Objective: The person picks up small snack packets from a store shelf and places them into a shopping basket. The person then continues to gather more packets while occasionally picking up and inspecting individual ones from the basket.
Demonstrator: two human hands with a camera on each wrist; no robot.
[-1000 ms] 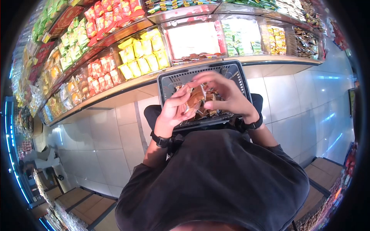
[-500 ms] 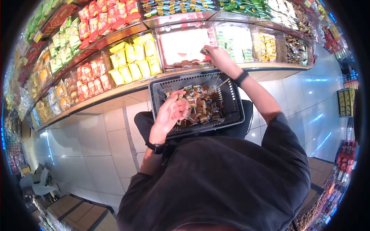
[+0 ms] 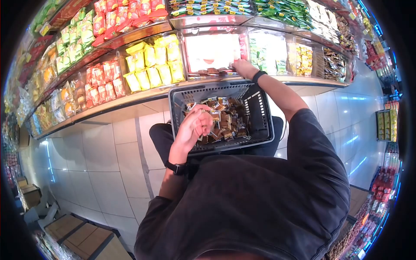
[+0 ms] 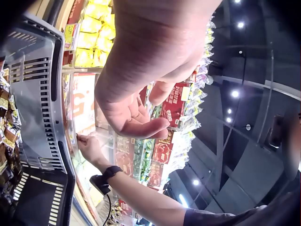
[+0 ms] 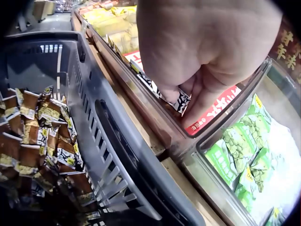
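A grey basket [image 3: 265,125] holds a heap of small brown packets [image 3: 227,125]. Over its left side hangs the left hand [image 3: 193,125], fingers loosely bent; the left wrist view shows no item in this hand [image 4: 141,89]. Beyond the basket's far edge, the right hand [image 3: 246,68] reaches into a shelf bin with a row of brown packets [image 3: 212,71] along its front. Close up in the right wrist view, the right hand [image 5: 202,56] pinches a black-and-white packet [image 5: 180,101] at the bin's front wall; its thumb and some fingertips are partly hidden.
Yellow bags [image 3: 149,78] fill the bin to the left, and green packets [image 5: 247,146] lie in the bin to the right. The wooden shelf edge [image 3: 147,96] runs just beyond the basket. Below is a tiled floor [image 3: 104,151].
Both hands were together over the basket around brown packets. The right hand then went out to the shelf bin and has since lowered to its front; the left hand stayed over the basket.
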